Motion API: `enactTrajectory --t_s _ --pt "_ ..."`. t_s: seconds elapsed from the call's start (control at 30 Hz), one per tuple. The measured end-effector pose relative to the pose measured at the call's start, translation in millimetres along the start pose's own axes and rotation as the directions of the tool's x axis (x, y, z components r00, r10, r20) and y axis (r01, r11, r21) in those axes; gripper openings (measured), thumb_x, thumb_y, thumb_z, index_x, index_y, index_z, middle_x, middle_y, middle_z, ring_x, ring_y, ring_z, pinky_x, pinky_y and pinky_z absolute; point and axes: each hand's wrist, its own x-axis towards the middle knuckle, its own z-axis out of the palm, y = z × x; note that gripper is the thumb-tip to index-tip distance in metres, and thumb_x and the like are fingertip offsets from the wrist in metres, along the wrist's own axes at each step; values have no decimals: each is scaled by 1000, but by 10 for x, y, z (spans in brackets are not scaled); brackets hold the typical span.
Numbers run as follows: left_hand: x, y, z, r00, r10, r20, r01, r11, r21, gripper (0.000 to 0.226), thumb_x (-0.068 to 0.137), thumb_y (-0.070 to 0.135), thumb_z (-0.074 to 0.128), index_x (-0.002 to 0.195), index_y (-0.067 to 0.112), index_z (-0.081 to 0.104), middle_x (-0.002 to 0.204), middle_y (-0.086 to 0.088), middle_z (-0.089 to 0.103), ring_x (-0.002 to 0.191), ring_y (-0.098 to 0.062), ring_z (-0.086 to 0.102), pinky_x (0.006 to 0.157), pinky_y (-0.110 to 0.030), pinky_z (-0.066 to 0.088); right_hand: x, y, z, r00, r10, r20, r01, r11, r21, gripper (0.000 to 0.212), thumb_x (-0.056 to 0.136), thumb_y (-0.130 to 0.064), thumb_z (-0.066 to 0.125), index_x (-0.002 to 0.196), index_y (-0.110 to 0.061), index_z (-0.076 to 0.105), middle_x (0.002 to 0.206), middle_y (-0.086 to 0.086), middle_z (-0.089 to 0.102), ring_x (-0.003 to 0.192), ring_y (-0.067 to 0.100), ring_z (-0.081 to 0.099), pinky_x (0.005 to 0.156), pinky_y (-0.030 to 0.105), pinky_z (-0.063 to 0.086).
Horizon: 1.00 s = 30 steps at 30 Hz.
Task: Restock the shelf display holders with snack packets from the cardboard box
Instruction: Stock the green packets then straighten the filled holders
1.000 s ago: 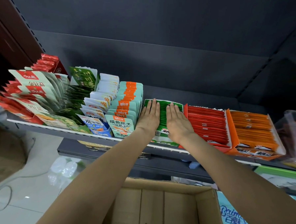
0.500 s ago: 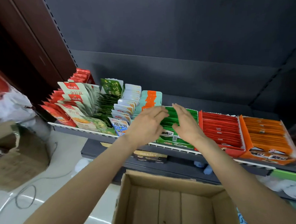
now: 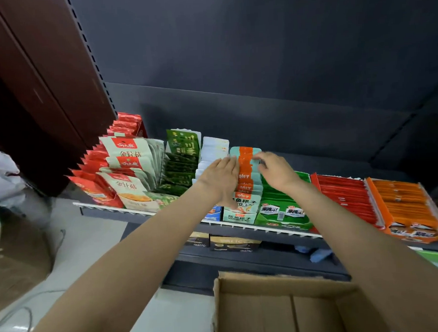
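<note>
Head view, down at shelf (image 3: 241,227)

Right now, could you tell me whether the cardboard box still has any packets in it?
The visible part of the cardboard box looks empty: only its bare brown floor and walls show. Its near end is out of frame.

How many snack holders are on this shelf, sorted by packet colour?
Red, far left: 1
Cream with red labels: 1
Dark green: 1
White: 1
Teal and orange: 1
Bright green: 1
Red, right: 1
Orange: 1
Total: 8
</note>
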Motion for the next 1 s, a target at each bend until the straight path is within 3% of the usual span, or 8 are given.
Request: enactTrajectory --t_s 0.17,0.27,0.33,0.43,0.53,0.8,0.9,1.0 --pt "2 -26 28 999 12 -42 -14 999 -41 117 72 71 59 149 0 7 157 -16 9 145 -31 8 119 -40 8 183 -9 21 973 127 -193 -107 988 111 35 94 1 44 126 -6 52 127 13 54 117 25 53 100 32 40" --pt "-6 11 41 992 3 -126 -7 1000 -27 114 74 66 61 149 0 6 154 -19 16 142 -33 16 118 -42 11 256 26 29 981 195 -20 -186 956 228 50 91 11 37 139 -6 40 137 13 49 126 24 47 103 28 36" --pt "4 139 58 984 40 -176 -32 998 50 109 78 53 66 148 -1 3 153 -22 18 142 -35 17 117 -43 11 301 72 60 972 230 50 -234 926 296 52 88 16 31 134 -4 44 133 14 53 122 23 51 97 23 38" --pt "53 325 66 987 52 -153 -43 997 64 101 79 30 71 147 -1 4 149 -26 24 137 -39 27 113 -44 25 382 127 90 962 265 72 -273 902 335 45 87 15 30 122 -5 52 122 14 60 114 24 57 96 29 44" --pt "83 312 73 988 -7 -153 8 1000 7 95 76 22 74 145 -1 13 139 -24 37 127 -37 39 106 -43 36 438 184 151 968 219 120 -242 944 224 34 92 0 36 119 -13 53 121 8 61 113 25 56 101 43 43" --pt "71 355 98 971 -58 -232 80 993 85 54 85 11 63 132 1 38 116 -14 55 103 -29 55 91 -37 46 454 277 121 981 151 126 -177 956 235 28 94 -7 40 112 -23 55 121 1 61 111 20 56 99 40 44" --pt "88 372 132 973 -83 -216 93 995 39 60 86 8 59 136 -1 29 126 -17 46 114 -31 47 99 -38 39 424 299 88 984 112 142 -155 926 345 35 93 1 43 111 -27 54 120 1 62 112 16 57 100 39 45" --pt "129 328 43 976 -105 -190 99 994 -42 81 84 13 66 145 0 13 148 -25 19 135 -34 27 110 -38 29 423 318 78 986 82 148 -134 911 390 35 92 3 47 113 -25 54 121 3 60 114 16 56 99 38 46"
